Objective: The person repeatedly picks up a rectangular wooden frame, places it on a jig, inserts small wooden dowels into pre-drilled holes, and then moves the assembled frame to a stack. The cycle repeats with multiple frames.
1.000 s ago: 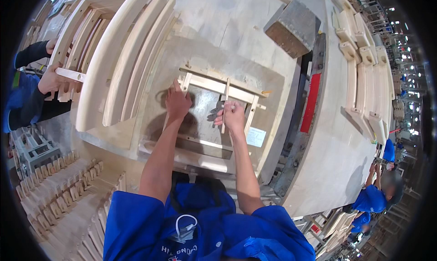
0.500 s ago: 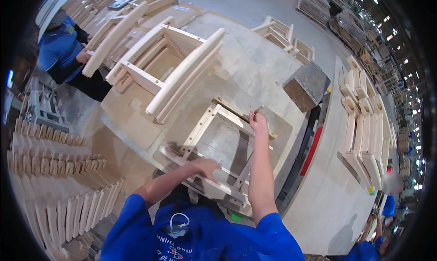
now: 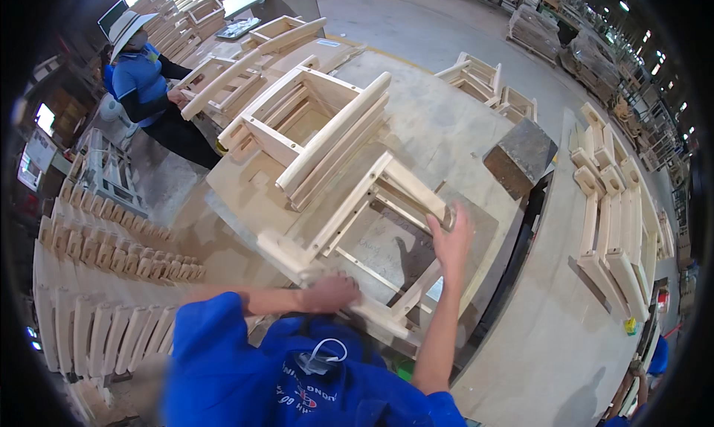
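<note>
A pale wooden frame (image 3: 348,213), with holes bored along one rail, is tilted over the worktable in front of me, its far side raised. My right hand (image 3: 452,237) grips the far right corner, thumb and fingers around the rail's end. My left hand (image 3: 331,291), somewhat blurred, is closed over the long near rail; its fingertips are partly hidden. Under the frame, a grey board (image 3: 387,237) with faint markings shows through the opening.
Stacked wooden frames (image 3: 327,140) stand beyond my left hand. A dark-topped block (image 3: 520,158) sits at the far right. Further right are more assembled frames (image 3: 613,226); rows of curved wooden parts (image 3: 111,323) fill the left. A co-worker (image 3: 149,85) in a hat handles another frame.
The frame's far side has come up off the board. My right hand has shifted from the far rail to the far right corner. My left hand stays on the near rail.
</note>
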The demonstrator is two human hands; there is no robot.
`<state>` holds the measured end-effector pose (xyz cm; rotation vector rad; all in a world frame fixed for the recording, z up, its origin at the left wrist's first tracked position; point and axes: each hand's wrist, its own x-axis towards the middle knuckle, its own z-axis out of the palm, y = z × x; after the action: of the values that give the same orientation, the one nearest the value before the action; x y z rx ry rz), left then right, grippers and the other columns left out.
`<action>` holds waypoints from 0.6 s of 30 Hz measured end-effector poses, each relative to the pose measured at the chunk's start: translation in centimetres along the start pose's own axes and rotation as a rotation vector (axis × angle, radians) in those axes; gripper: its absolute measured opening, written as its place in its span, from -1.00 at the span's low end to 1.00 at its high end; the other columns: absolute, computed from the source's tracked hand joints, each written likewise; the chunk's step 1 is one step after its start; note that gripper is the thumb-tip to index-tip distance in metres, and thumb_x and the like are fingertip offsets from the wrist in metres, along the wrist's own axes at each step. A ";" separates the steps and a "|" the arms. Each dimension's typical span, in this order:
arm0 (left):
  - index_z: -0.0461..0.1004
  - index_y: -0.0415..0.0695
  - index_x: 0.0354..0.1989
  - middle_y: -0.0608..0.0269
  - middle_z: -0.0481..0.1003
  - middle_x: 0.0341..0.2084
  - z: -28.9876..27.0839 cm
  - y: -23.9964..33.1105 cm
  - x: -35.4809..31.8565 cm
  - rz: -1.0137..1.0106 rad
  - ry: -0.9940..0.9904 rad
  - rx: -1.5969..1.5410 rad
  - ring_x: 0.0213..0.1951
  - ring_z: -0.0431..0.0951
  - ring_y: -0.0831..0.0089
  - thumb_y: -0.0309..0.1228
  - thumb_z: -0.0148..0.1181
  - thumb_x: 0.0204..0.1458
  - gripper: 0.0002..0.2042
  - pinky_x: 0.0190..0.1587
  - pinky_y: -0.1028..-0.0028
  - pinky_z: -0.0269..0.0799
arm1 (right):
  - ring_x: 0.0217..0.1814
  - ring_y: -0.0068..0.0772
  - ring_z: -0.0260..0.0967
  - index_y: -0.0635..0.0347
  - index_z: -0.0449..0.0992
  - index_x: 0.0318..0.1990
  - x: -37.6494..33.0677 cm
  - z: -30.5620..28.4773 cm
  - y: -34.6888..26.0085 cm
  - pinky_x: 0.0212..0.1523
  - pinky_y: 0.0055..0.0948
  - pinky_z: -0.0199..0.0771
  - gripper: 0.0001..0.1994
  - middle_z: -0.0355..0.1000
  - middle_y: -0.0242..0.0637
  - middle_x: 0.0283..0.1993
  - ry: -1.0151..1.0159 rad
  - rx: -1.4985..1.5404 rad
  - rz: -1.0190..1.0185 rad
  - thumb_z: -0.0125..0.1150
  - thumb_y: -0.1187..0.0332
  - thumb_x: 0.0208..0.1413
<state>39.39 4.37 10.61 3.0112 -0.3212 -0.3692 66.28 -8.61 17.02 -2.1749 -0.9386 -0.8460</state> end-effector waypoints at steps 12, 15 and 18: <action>0.56 0.07 -0.26 0.40 0.51 -0.08 -29.7 -37.2 -6.6 0.297 0.150 0.809 0.17 0.36 0.33 -0.36 0.16 -0.15 -0.78 0.41 0.21 0.06 | -0.23 0.14 0.53 0.40 0.53 -0.22 8.3 5.1 -16.0 -0.18 -0.10 0.50 -0.60 0.54 0.14 -0.33 -0.648 0.628 0.535 0.31 0.18 -0.04; 0.57 0.08 -0.21 0.43 0.49 -0.03 -29.9 -46.0 -4.2 0.394 0.182 0.863 0.21 0.32 0.33 -0.35 0.12 -0.08 -0.77 0.42 0.24 0.06 | -0.21 0.18 0.52 0.39 0.54 -0.22 8.9 11.1 -20.6 -0.14 -0.08 0.49 -0.61 0.55 0.12 -0.32 -0.449 0.635 0.588 0.30 0.17 -0.03; 0.57 0.11 -0.22 0.44 0.49 -0.02 -27.3 -53.2 -2.3 0.435 0.199 0.772 0.21 0.32 0.34 -0.31 0.11 -0.04 -0.80 0.41 0.24 0.07 | -0.18 0.21 0.51 0.41 0.55 -0.22 10.9 16.1 -22.4 -0.11 -0.07 0.48 -0.59 0.54 0.17 -0.30 -0.550 0.608 0.630 0.28 0.15 -0.02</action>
<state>54.42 58.45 31.36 3.4824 -1.3365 0.1366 59.69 19.94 21.67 -1.9667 -0.5654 0.3222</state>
